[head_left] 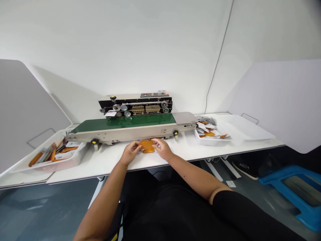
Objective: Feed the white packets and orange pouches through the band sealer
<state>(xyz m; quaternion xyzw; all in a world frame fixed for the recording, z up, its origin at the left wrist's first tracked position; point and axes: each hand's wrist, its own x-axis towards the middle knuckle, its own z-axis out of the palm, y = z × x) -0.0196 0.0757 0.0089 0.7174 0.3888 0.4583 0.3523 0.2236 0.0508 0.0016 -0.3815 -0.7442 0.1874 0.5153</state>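
Observation:
Between my two hands is an orange packet (147, 146), held just above the white table in front of the sealing machine. My left hand (130, 152) pinches its left edge between thumb and fingers. On the opposite edge, my right hand (162, 149) grips it the same way. Behind the packet stands a band sealer with a green conveyor belt (125, 123) and a row of rollers. A small white packet (110, 114) lies at the rollers' left end. Some more packets show partly under the conveyor, mostly hidden by my hands.
At the left, a white bin (75, 160) holds several orange and silver packets. Another white tray (213, 142) with packets stands by the conveyor's right end. White panels flank the table (105, 164). A blue stool (288, 177) and a shoe (244, 169) are at lower right.

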